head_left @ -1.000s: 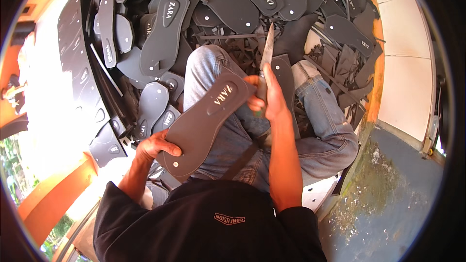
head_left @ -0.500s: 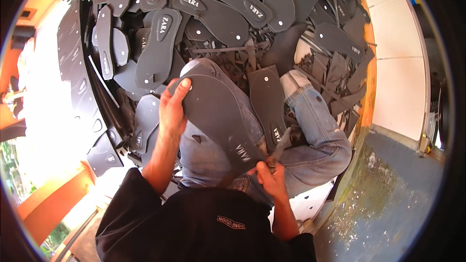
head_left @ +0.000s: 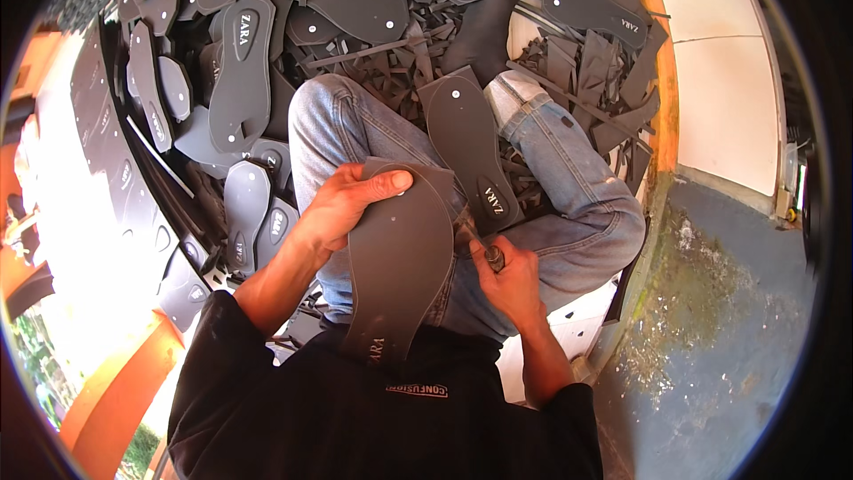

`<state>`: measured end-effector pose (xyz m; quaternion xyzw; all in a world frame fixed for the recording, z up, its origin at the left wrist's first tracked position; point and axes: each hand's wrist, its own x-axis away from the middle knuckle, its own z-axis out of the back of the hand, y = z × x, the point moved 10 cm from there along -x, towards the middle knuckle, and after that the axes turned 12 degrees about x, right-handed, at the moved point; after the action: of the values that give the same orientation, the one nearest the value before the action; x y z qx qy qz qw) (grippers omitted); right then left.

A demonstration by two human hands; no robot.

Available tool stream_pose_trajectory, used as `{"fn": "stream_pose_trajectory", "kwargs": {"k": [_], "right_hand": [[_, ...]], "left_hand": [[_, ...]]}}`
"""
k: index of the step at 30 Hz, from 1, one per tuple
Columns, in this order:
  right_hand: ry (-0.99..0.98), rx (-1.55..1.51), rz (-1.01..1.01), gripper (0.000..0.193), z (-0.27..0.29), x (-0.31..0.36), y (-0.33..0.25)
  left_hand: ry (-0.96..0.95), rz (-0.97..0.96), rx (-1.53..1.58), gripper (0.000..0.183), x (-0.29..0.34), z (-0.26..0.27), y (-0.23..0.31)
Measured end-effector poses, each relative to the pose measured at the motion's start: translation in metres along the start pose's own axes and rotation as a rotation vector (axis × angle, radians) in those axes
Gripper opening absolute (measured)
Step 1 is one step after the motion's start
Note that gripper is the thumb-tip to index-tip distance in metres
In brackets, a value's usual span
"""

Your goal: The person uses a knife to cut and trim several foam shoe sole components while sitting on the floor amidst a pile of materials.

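My left hand [head_left: 336, 209] grips the wide toe end of a dark grey shoe sole [head_left: 400, 253], its thumb pressed on the upper face near a small white dot. The narrow heel end, with pale lettering, hangs toward my black shirt. A strip of untrimmed material shows along the toe edge. Closed around a knife [head_left: 494, 257] is my right hand [head_left: 514, 283], just right of that sole. The blade is blurred and partly hidden near the sole's edge; whether it touches I cannot tell. Another sole [head_left: 466, 147] lies beyond, between my jeans-clad legs.
Many cut soles [head_left: 242, 80] pile up ahead and to the left. Thin dark offcuts [head_left: 391, 62] surround my foot [head_left: 484, 36]. A large sheet with sole shapes [head_left: 98, 116] stands at the left. An orange edge [head_left: 666, 80] and blue-grey floor [head_left: 711, 329] are at the right.
The held sole has swung round, its heel end now toward my body. My right hand has raised the knife to the sole's right side. The whole view has shifted.
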<state>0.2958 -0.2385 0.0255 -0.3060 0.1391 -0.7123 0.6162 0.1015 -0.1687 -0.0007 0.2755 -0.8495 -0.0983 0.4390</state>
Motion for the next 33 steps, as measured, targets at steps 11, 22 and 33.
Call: {"fn": "stream_pose_trajectory", "kwargs": {"k": [11, 22, 33], "right_hand": [[-0.106, 0.104, 0.002, 0.017, 0.001, -0.028, -0.016], [-0.376, -0.657, -0.217, 0.026, -0.002, -0.081, -0.018], [0.303, -1.1, -0.265, 0.019, 0.053, -0.058, 0.0]], "left_hand": [[0.018, 0.015, -0.156, 0.03, 0.009, -0.016, -0.017], [-0.089, 0.049, -0.191, 0.04, -0.001, -0.038, -0.022], [-0.254, -0.379, -0.019, 0.018, -0.045, -0.06, -0.063]]}}
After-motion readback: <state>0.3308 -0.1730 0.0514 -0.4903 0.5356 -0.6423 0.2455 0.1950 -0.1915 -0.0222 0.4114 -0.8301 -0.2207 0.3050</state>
